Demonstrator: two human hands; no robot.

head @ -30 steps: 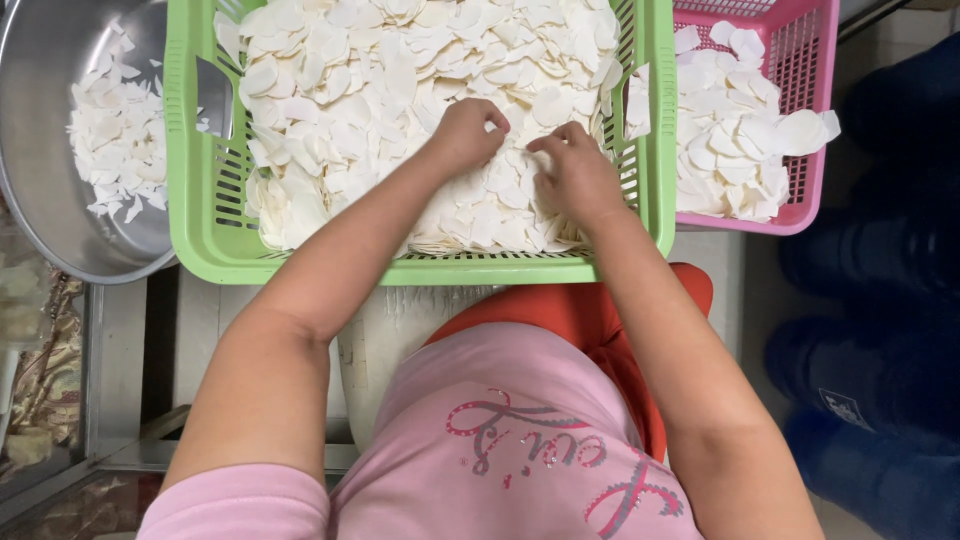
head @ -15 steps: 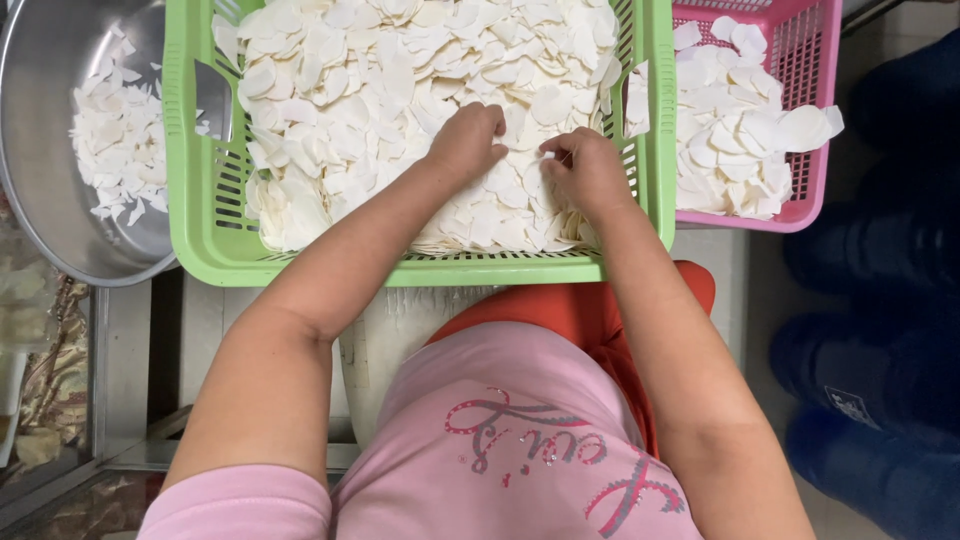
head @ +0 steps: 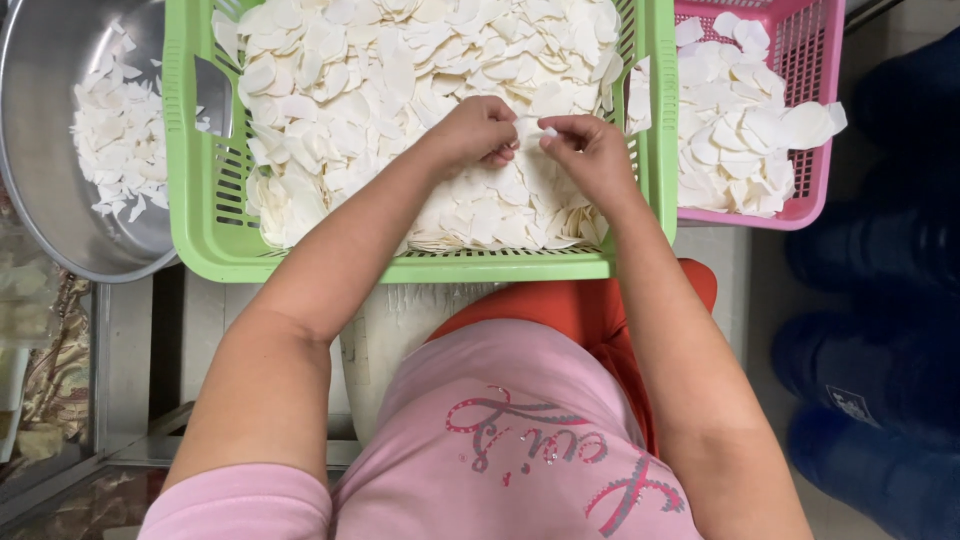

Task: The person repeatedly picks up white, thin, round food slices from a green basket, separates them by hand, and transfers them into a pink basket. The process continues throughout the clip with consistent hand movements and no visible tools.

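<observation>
Change since earlier frame: both hands have been raised slightly off the heap and drawn together at the basket's middle; a single slice is now pinched between them where the palms earlier lay among the pile.
Metal bowl (head: 60,200): at far left, holding a smaller lot of white flakes, well apart from the hands.
Green basket (head: 190,200): at centre, filled nearly to the rim with thin white slices (head: 340,90).
Left hand (head: 478,128): fingers curled together, tips closed on the near edge of one slice.
Held slice (head: 533,132): a small pale piece just above the heap, shared between both hands; its full outline is partly hidden by the fingertips.
Right hand (head: 590,150): thumb and forefinger closed on the opposite edge of the same slice.
Pink basket (head: 800,200): at right, touching the green basket, part-filled with similar slices.
Handling (judged): each slice is probably very light, thin and rather stiff, so liable to snap if bent; the surface may be smooth and slightly slippery. Hold is best taken at the edges with a gentle fingertip pinch, not across the flat middle.
</observation>
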